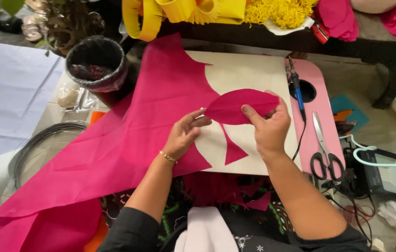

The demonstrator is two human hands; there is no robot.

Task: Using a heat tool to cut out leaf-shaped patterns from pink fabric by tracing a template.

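Observation:
A pink petal-shaped piece of fabric (235, 106) is held above a cream board (244, 74). My left hand (184, 133) pinches its left tip, a thin gold bracelet on the wrist. My right hand (267, 128) grips its right side, thumb on top. A large sheet of the same pink fabric (128, 140) drapes from the board down to the left, with a curved cut edge. A small pink offcut (233, 150) lies on the board between my hands.
Black-handled scissors (324, 154) and a blue-handled tool with a cord (297, 93) lie on the pink lap table (321, 93). A lined bin (96, 63) stands at left, coiled wire (44, 140) below it. Yellow paper flowers (226, 11) sit behind. A floodlight (385, 172) is at right.

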